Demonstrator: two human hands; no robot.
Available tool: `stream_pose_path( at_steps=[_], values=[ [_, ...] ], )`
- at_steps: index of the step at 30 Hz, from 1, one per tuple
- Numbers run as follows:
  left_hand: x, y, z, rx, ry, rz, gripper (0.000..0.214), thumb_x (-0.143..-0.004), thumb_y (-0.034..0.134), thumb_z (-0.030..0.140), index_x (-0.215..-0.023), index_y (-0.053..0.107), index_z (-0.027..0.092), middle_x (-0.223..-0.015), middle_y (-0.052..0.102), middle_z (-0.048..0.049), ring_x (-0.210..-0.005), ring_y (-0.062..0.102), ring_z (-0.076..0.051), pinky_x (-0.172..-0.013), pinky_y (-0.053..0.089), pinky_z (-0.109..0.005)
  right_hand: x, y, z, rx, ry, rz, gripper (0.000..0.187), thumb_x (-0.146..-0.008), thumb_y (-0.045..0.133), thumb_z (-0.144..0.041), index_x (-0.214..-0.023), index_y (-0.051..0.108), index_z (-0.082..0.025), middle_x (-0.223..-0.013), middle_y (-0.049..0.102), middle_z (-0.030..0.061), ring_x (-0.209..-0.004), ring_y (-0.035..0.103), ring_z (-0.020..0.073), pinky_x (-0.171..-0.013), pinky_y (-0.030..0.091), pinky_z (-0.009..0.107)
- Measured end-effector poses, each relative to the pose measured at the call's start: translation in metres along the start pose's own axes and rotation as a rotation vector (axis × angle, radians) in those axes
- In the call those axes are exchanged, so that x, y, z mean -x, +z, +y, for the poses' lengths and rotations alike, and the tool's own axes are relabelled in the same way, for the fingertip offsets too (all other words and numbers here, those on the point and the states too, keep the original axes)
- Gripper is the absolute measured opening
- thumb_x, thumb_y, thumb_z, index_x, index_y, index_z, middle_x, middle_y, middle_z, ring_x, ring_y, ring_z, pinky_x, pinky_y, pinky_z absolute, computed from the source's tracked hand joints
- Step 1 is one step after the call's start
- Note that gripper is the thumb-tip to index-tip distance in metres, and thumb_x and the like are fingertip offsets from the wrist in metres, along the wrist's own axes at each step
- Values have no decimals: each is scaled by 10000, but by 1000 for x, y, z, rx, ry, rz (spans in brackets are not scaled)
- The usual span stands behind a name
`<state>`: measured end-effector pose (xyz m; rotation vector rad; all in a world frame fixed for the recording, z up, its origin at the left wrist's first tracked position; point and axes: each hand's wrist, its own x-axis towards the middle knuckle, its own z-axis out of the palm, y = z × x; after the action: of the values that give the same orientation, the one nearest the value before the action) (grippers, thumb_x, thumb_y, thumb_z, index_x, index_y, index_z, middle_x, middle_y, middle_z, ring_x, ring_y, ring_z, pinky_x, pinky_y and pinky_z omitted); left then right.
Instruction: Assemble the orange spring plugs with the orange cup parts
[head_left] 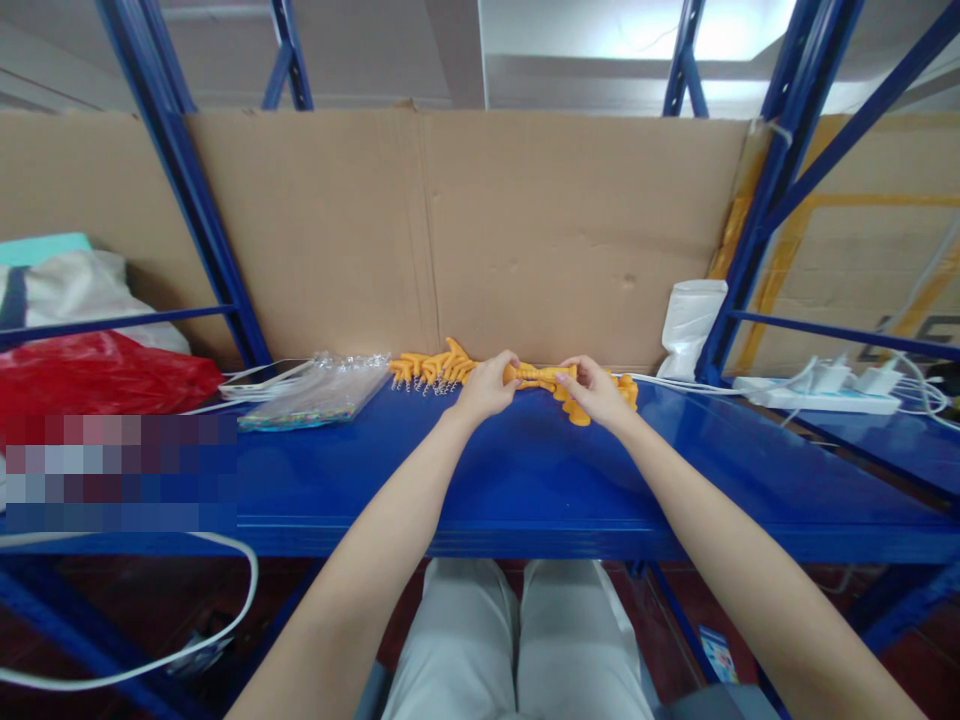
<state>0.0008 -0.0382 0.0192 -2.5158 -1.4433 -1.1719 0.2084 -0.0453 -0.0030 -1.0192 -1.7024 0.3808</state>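
Note:
Both my hands reach out over the blue shelf [525,480]. My left hand [486,388] and my right hand [600,392] are closed on the two ends of one orange plastic piece [541,374], held level just above the shelf. A row of several similar orange pieces with small metal ends [431,368] lies to the left of my left hand. More orange pieces [577,412] lie under and behind my right hand.
A clear plastic bag with small coloured items [319,395] lies left of the orange row, next to a phone with a white cable [259,378]. A red bag [90,375] sits far left. A white pouch [690,315] and a white power strip [817,395] are at the right. Cardboard [465,230] backs the shelf.

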Motion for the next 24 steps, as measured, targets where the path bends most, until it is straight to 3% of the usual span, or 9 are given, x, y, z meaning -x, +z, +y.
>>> stream_pose_path(
  at_steps=[6,11,16,18,20,22,24],
  values=[
    [-1,-1,0,17,-15,-65,237,-856,641,170,-1082,585,219,-1008,717,-38,-918,676,-196,-854,512,-326,1,-2,1,77,-68,9,311,-868,567,-493,-1026,547,-226,-855,620,26,-752,599,172,-649,492,279],
    [-1,2,2,144,2,-33,250,-895,580,147,-1137,566,208,-1092,689,-55,-920,680,-164,-898,531,-333,-1,-4,1,21,-52,82,365,-848,605,-535,-1050,553,-236,-903,631,35,-813,609,176,-673,507,271],
    [-5,11,5,512,-178,-7,506,-977,499,221,-1448,313,229,-1045,660,-55,-603,648,-65,-602,558,-214,-1,-5,-2,-104,26,83,463,-809,639,-612,-1052,556,-227,-789,607,0,-662,597,146,-549,487,248],
    [-8,11,6,616,-263,-3,448,-984,514,242,-1397,347,197,-976,663,-41,-537,619,-49,-530,525,-178,0,-6,-5,-149,41,77,482,-780,674,-622,-1028,563,-224,-761,605,-9,-632,594,137,-536,488,244],
    [-9,7,7,704,-327,-24,268,-973,545,224,-1217,459,153,-894,658,-23,-503,600,-45,-492,496,-163,1,-5,-8,-180,56,68,494,-743,716,-625,-993,572,-223,-737,609,-16,-607,594,131,-528,493,242],
    [-9,3,9,781,-353,-27,119,-951,568,170,-1035,488,149,-837,639,2,-495,592,-43,-474,475,-151,1,-5,-11,-212,95,67,481,-732,736,-623,-950,575,-226,-713,616,-20,-574,592,125,-505,486,234],
    [-8,0,10,831,-347,-1,113,-926,575,112,-955,477,162,-812,615,26,-515,602,-47,-473,465,-143,1,-5,-14,-251,161,73,434,-769,714,-617,-899,570,-228,-687,626,-17,-537,589,120,-469,465,221]
  ],
)
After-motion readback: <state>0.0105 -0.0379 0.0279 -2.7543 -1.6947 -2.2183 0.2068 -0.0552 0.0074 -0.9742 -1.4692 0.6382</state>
